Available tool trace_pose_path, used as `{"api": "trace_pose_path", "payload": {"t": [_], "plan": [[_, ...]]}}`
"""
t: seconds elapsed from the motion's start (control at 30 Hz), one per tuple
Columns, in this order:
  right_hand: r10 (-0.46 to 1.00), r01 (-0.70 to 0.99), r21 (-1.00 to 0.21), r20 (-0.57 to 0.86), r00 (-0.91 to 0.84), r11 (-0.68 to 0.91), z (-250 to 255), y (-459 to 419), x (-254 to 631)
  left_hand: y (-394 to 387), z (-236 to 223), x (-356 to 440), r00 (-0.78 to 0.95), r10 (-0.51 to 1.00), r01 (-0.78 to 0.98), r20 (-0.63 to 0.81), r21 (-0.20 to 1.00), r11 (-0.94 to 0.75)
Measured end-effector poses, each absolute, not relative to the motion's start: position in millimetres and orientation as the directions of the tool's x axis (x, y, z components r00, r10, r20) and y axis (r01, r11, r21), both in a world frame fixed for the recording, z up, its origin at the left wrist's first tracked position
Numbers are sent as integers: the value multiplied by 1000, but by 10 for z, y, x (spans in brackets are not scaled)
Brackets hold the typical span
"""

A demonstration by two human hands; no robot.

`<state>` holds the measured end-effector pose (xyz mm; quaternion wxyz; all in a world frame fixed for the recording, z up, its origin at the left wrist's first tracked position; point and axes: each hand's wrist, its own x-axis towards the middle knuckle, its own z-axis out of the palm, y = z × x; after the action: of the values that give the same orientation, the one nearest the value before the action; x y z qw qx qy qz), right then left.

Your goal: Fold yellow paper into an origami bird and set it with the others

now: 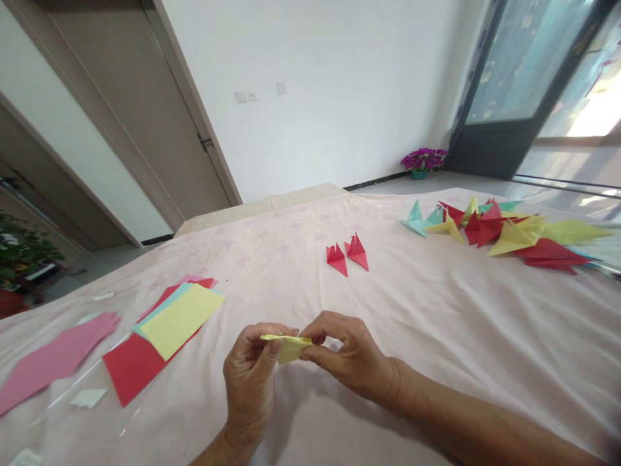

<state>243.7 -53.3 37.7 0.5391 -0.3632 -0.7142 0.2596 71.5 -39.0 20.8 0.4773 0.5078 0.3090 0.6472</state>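
Note:
A small folded piece of yellow paper point(290, 351) is held between both hands, above the cloth near the front. My left hand point(252, 375) pinches its left end between thumb and fingers. At the right end, my right hand point(352, 356) grips the edge with thumb and forefinger. Fingers hide part of the folds. Beyond the hands, two small red folded paper cranes point(356, 252) lie side by side on the pale pink cloth point(286, 291).
At the right lies a pile of folded paper cranes point(519, 233) in red, yellow and teal. To the left are yellow, blue and red paper sheets point(182, 320), and pink paper point(61, 356) on clear plastic. Scraps of white paper point(88, 398) lie nearby.

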Motion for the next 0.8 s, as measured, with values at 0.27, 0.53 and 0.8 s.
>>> {"api": "trace_pose_path", "payload": {"t": [0.27, 0.53, 0.8], "plan": [[827, 264, -785, 550, -116, 560, 362, -528, 2431, -424, 265, 728, -24, 937, -344, 347, 878, -334], [824, 291, -775, 556, -106, 561, 355, -527, 2443, -375, 248, 781, -6, 971, -345, 238, 911, -225], [785, 339, -721, 612, -99, 605, 422, -552, 2469, -347, 142, 770, 58, 966, -285, 251, 932, -225]]}}
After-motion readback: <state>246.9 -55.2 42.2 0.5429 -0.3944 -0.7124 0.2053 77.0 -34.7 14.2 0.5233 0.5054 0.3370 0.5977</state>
